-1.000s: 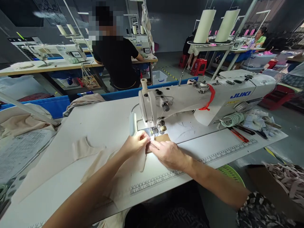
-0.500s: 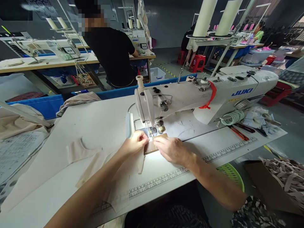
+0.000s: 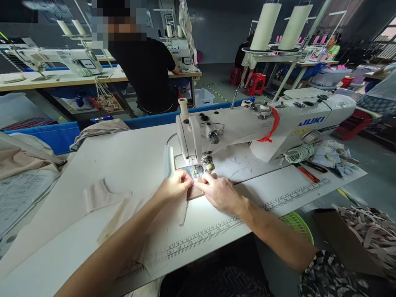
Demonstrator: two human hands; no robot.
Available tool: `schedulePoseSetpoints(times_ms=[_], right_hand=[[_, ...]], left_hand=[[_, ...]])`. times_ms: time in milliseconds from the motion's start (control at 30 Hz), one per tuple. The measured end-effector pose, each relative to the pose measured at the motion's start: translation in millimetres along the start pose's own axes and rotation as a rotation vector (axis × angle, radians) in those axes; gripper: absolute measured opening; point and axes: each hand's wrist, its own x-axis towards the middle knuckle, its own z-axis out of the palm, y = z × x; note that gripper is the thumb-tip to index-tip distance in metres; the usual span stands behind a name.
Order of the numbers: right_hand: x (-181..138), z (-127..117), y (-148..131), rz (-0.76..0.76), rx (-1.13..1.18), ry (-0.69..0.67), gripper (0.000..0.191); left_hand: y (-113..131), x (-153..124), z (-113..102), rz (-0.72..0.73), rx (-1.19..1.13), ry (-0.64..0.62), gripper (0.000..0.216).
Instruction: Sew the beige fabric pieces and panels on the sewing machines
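Both hands meet right in front of the needle of the white JUKI sewing machine (image 3: 247,123), and what lies between them is a small piece of beige fabric (image 3: 182,208) laid over a brown card strip (image 3: 195,192). The left hand (image 3: 175,187) has its grip pinched shut on the fabric's far edge, thumb against fingertips, just left of the presser foot (image 3: 198,170). The right hand (image 3: 221,193) lies flat with its fingers pressed together on the card strip and the fabric edge, fingertips touching the left hand's. From both grips the needle lies straight ahead, away from the body and very close; the left hand is a little the nearer. The fabric's long axis runs back towards the person, trailing over the bench (image 3: 123,156) and its printed ruler (image 3: 216,231). Another beige cut piece (image 3: 99,194) lies well apart to the left
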Motion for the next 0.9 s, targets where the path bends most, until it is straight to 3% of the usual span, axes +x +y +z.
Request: schedulePoseSetpoints(times_ms=[67, 133, 233, 300, 367, 533, 900], right_hand=[[1, -1, -2, -0.011, -0.025, -0.004, 0.033], [2, -2, -3, -0.019, -0.051, -0.005, 0.032], [3, -1, -3, -0.024, -0.070, -0.004, 0.025], [3, 0, -2, -0.029, -0.071, 0.001, 0.024], [3, 2, -1, -0.033, -0.069, 0.010, 0.026], [2, 3, 0, -0.039, -0.051, 0.024, 0.031], [3, 4, 20, 0.137, -0.017, 0.088, 0.031]], left_hand=[[-1, -2, -2, 0.020, 0.065, -0.004, 0.019], [-2, -8, -3, 0.109, 0.224, 0.075, 0.015], [-2, -25, 2, 0.454, 0.539, 0.286, 0.023], [-3, -37, 11, 0.671, 0.645, 0.339, 0.030], [-5, -46, 21, 0.764, 0.666, 0.355, 0.032], [-14, -53, 36, 0.780, 0.696, 0.369, 0.034], [-12, -31, 28, 0.792, 0.925, 0.365, 0.032]])
